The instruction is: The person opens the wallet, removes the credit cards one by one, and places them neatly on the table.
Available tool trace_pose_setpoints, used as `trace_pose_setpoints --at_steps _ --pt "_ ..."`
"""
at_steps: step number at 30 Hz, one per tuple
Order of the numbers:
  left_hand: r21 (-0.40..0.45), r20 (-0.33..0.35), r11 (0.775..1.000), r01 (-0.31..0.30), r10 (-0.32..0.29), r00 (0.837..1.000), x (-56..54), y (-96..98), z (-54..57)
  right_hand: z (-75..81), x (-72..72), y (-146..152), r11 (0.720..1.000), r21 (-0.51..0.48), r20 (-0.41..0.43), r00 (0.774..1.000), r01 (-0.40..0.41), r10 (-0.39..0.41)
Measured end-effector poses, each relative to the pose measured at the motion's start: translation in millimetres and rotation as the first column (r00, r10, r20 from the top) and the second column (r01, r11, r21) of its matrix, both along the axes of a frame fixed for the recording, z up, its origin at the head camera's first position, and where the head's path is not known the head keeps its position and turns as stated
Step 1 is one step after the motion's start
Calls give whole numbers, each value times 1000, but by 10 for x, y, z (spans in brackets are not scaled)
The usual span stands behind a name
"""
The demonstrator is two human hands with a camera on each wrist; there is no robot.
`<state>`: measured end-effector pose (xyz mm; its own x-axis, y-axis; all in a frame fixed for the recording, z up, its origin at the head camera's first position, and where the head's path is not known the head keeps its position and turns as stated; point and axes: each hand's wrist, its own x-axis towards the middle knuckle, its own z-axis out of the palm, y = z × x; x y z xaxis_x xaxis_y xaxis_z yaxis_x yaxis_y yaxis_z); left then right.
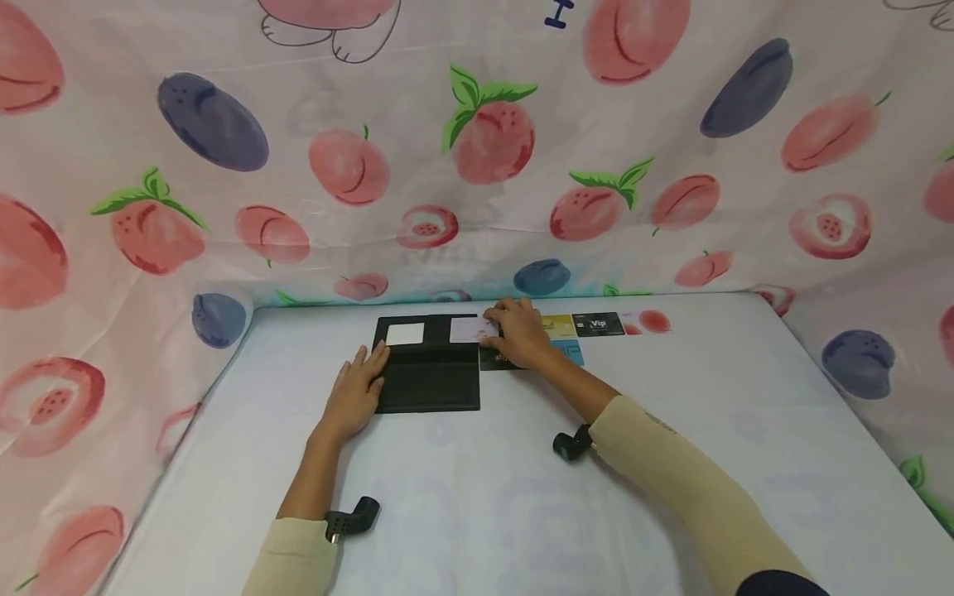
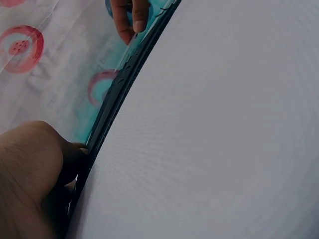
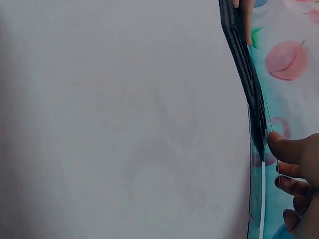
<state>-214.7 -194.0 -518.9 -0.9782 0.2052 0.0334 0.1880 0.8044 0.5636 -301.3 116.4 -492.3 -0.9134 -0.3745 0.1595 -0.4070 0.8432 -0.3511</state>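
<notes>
A black bifold wallet (image 1: 428, 381) lies opened out on the white table, with a white card (image 1: 405, 334) on its upper left part. My left hand (image 1: 354, 395) rests at the wallet's left edge, its fingers extended over the border. At the wallet's upper right my right hand (image 1: 519, 333) pinches a pale pink card (image 1: 472, 329), which lies over the wallet's upper panel. From the right wrist, the same card (image 3: 271, 117) shows edge-on as a thin line between thumb and fingers. The left wrist view catches part of the left hand (image 2: 32, 169) at the wallet's dark edge (image 2: 122, 79).
Right of the wallet lie a yellow card (image 1: 557, 326), a black card marked Vip (image 1: 598, 324), a pink card with red fruit (image 1: 647, 322), a blue card (image 1: 572, 351) and a partly covered black card (image 1: 495, 361). A fruit-print curtain (image 1: 417, 108) hangs behind the white table (image 1: 462, 497).
</notes>
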Motion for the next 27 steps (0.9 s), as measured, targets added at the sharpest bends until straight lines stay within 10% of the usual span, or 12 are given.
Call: trace_pose_setpoints --at_steps 27 --pt "9 -16 1000 11 -11 1000 -9 -1 -3 -19 55 399 1000 22 -3 1000 15 -15"
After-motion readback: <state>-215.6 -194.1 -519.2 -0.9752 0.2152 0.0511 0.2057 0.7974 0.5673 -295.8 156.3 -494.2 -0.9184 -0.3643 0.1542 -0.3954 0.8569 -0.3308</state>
